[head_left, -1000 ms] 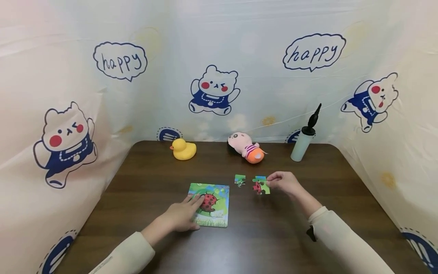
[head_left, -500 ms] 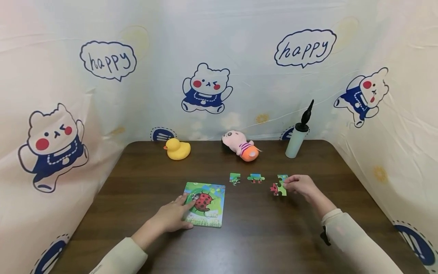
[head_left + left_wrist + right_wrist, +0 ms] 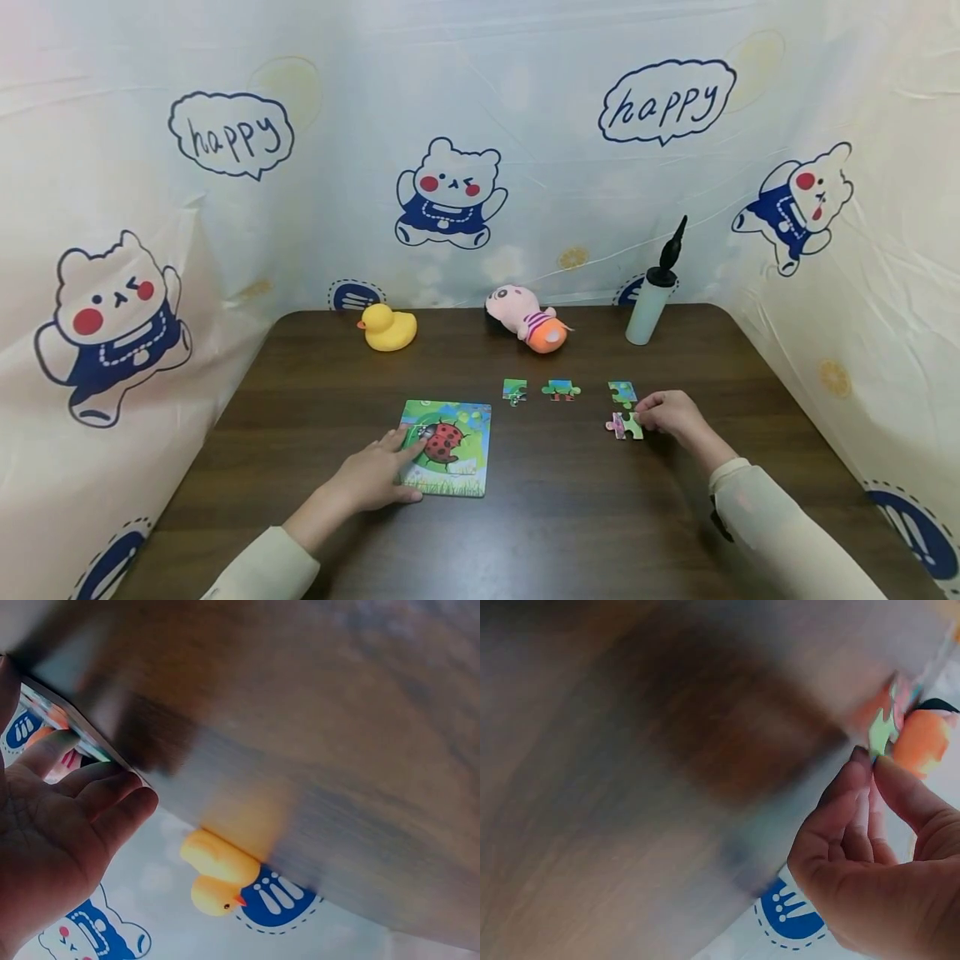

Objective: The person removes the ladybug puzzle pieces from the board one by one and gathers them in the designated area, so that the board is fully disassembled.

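Fingers of the right hand (image 3: 675, 417) are pinched on a knobbed jigsaw piece (image 3: 626, 426), pink at its left and pale green at its right. It is held over the right half of the brown table (image 3: 570, 517), near a blue-and-green corner piece (image 3: 622, 392). A red, black-spotted ladybug board (image 3: 447, 450) is touched by the left hand (image 3: 372, 477), its fingers outstretched.

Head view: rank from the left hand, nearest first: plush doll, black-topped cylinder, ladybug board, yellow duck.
1. Ladybug board: under the left hand's fingers.
2. Yellow duck: beyond the hand, back of the table.
3. Plush doll: back, right of the duck.
4. Black-topped cylinder: back right.
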`<act>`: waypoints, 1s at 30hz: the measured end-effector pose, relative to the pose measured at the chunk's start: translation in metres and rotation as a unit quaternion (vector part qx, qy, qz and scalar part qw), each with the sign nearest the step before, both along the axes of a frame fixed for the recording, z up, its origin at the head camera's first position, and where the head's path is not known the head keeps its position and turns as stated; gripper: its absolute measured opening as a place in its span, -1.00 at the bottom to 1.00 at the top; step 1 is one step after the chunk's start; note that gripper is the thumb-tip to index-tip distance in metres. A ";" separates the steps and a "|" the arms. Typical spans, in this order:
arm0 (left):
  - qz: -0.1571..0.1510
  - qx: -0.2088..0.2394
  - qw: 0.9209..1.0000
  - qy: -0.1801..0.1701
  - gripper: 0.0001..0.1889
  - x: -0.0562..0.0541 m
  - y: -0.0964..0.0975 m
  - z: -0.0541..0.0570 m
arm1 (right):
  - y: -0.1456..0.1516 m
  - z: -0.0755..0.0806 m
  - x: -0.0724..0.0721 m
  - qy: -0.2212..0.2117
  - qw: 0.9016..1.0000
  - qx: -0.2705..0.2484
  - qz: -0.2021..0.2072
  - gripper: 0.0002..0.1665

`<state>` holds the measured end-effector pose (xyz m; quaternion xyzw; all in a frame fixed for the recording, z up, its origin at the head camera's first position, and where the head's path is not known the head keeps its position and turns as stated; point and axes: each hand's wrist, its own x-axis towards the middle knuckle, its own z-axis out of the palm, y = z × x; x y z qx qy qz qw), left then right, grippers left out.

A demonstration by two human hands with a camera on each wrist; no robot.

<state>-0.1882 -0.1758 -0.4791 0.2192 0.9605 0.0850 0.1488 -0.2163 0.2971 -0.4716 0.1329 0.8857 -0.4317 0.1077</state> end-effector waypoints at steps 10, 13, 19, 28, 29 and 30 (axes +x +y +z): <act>0.004 0.004 1.000 0.006 -0.17 0.002 -0.004 0.000 | 0.000 -0.006 -0.001 0.028 0.994 0.106 0.022 -0.89; 0.005 0.006 1.000 0.004 -0.17 0.002 -0.004 0.001 | -0.001 -0.008 -0.002 0.033 0.991 0.123 0.031 -0.91; 0.010 0.008 1.000 0.001 -0.18 0.002 -0.006 -0.001 | -0.004 -0.007 -0.003 0.047 0.989 0.137 0.032 -0.85; -0.003 0.006 1.000 -0.003 -0.18 0.003 -0.007 -0.001 | -0.030 -0.002 0.009 0.151 0.969 0.194 -0.009 -0.73; -0.005 0.004 1.000 -0.001 -0.18 0.003 -0.007 -0.001 | -0.035 0.001 0.009 0.165 0.967 0.193 -0.009 -0.74; -0.007 0.003 1.000 0.001 -0.19 0.003 -0.007 0.001 | -0.040 0.004 0.010 0.178 0.966 0.188 -0.007 -0.75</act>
